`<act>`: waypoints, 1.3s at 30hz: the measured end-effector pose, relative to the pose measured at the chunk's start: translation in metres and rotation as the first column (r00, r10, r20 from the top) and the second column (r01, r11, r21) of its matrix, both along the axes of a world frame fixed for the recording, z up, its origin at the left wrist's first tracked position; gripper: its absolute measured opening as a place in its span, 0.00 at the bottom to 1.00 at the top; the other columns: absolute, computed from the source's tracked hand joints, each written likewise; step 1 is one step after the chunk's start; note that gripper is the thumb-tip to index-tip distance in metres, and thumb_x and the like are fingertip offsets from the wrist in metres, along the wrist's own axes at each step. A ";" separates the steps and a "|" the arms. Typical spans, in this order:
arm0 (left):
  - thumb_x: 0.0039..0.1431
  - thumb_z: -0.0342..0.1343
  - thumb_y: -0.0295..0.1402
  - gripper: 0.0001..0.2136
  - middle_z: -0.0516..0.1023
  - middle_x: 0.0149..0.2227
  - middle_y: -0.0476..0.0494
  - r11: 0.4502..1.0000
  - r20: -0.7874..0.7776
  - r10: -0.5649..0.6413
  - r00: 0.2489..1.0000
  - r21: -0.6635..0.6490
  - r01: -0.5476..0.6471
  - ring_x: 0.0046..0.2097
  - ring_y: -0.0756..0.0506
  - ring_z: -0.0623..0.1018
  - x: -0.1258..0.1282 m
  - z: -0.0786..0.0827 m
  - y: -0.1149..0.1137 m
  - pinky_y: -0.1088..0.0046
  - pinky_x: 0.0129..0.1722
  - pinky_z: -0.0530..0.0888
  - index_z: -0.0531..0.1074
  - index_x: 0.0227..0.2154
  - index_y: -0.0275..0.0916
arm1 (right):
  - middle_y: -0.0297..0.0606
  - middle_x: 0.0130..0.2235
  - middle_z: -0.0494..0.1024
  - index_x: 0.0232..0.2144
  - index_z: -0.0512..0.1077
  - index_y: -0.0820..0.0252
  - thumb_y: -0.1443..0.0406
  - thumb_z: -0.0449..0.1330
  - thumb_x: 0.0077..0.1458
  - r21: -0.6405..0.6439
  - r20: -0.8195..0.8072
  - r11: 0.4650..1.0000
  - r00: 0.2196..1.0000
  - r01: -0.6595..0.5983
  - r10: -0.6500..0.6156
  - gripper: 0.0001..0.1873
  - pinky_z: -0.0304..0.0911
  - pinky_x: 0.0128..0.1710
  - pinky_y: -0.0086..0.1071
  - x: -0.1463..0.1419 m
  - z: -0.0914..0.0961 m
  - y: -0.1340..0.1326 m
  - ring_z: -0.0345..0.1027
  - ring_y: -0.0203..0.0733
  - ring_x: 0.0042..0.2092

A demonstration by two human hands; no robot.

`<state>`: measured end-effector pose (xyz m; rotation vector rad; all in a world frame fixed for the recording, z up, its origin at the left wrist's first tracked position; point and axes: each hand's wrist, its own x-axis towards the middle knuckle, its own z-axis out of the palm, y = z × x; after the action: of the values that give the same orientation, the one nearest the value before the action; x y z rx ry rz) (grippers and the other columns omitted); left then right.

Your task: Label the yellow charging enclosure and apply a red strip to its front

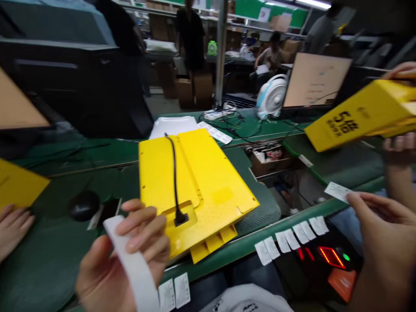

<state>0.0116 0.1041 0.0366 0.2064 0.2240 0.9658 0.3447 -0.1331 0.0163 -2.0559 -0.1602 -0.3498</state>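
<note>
In my left hand (pixel 126 255) a curling white paper strip (pixel 130 260) runs down between thumb and fingers. My right hand (pixel 383 221) pinches a small white printed label (pixel 337 191) by one end, held up over the table edge at the right. Between the hands lies a flat yellow plastic casing (pixel 214 173), its lower edge overhanging the table toward me. A black cable (pixel 174 173) is plugged into a recess on its upper face. My left fingers are in front of its near left corner; whether they touch it is unclear.
White labels (pixel 282 242) hang along the green table edge (pixel 234 260). At right, a co-worker's hands hold a yellow box-shaped unit (pixel 354 117); at left, another person's hand (pixel 14 229) rests by a yellow panel (pixel 19 182). A fan (pixel 272 96), monitor (pixel 316 80) and cables stand behind.
</note>
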 end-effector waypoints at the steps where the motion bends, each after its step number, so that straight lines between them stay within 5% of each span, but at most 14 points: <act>1: 0.46 0.73 0.24 0.25 0.79 0.31 0.57 1.000 0.039 0.002 0.999 -0.003 -0.002 0.26 0.55 0.78 0.003 0.006 -0.006 0.81 0.22 0.74 0.70 0.45 0.44 | 0.43 0.46 0.81 0.41 0.80 0.40 0.45 0.71 0.53 0.020 0.066 0.993 0.991 -0.115 0.114 0.16 0.73 0.56 0.54 -0.011 0.015 0.017 0.76 0.67 0.50; 3: 0.50 0.71 0.22 0.22 0.79 0.32 0.55 1.000 0.099 -0.019 0.995 0.006 0.018 0.28 0.54 0.79 0.006 0.012 -0.012 0.81 0.24 0.75 0.69 0.45 0.42 | 0.44 0.38 0.82 0.36 0.82 0.44 0.47 0.75 0.49 0.034 -0.021 0.905 0.905 -0.425 0.425 0.16 0.78 0.40 0.50 -0.033 0.037 0.055 0.78 0.59 0.38; 5: 0.51 0.70 0.22 0.22 0.79 0.32 0.55 0.999 0.102 -0.038 0.994 0.006 0.038 0.29 0.54 0.79 0.004 0.015 -0.015 0.81 0.25 0.75 0.70 0.46 0.42 | 0.43 0.31 0.80 0.30 0.82 0.51 0.51 0.77 0.44 0.106 -0.164 0.715 0.697 -0.691 0.698 0.15 0.75 0.28 0.39 -0.053 0.047 0.096 0.76 0.51 0.30; 7: 0.52 0.70 0.21 0.22 0.78 0.33 0.55 0.998 0.086 -0.054 0.995 -0.018 0.056 0.30 0.54 0.79 0.001 0.016 -0.017 0.81 0.27 0.76 0.70 0.47 0.41 | 0.42 0.27 0.79 0.26 0.82 0.56 0.55 0.79 0.40 0.190 -0.286 0.533 0.473 -0.824 0.833 0.14 0.73 0.25 0.30 -0.069 0.048 0.133 0.75 0.45 0.28; 10: 0.53 0.70 0.21 0.20 0.78 0.33 0.54 0.996 0.067 -0.079 0.995 -0.033 0.081 0.31 0.53 0.79 -0.002 0.018 -0.019 0.80 0.29 0.77 0.71 0.46 0.40 | 0.39 0.24 0.77 0.23 0.81 0.59 0.62 0.80 0.36 0.296 -0.383 0.415 0.291 -0.861 0.877 0.13 0.66 0.21 0.20 -0.082 0.045 0.167 0.69 0.35 0.23; 13: 0.54 0.69 0.21 0.18 0.79 0.34 0.53 0.995 0.089 -0.094 0.992 -0.010 0.095 0.32 0.53 0.80 -0.004 0.018 -0.020 0.80 0.30 0.79 0.71 0.44 0.40 | 0.36 0.21 0.75 0.21 0.80 0.60 0.67 0.79 0.34 0.346 -0.418 0.428 0.271 -0.835 0.867 0.11 0.61 0.18 0.14 -0.086 0.043 0.177 0.65 0.30 0.20; 20: 0.54 0.69 0.23 0.16 0.80 0.34 0.53 0.993 0.108 -0.112 0.988 -0.014 0.114 0.32 0.52 0.81 -0.003 0.017 -0.020 0.79 0.32 0.80 0.72 0.42 0.42 | 0.39 0.25 0.80 0.23 0.82 0.58 0.67 0.78 0.36 0.306 -0.428 0.439 0.290 -0.845 0.856 0.10 0.67 0.23 0.13 -0.085 0.037 0.170 0.74 0.34 0.25; 39: 0.54 0.70 0.23 0.16 0.81 0.34 0.54 0.992 0.096 -0.123 0.988 0.015 0.123 0.32 0.52 0.81 -0.004 0.016 -0.021 0.79 0.33 0.80 0.72 0.41 0.42 | 0.36 0.24 0.79 0.23 0.82 0.57 0.67 0.78 0.36 0.277 -0.394 0.432 0.308 -0.858 0.866 0.09 0.66 0.23 0.12 -0.085 0.036 0.170 0.75 0.34 0.25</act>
<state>0.0076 0.0835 0.0522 0.1796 0.1164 0.8521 0.2595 0.0374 0.0524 -1.6517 -0.9198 0.8708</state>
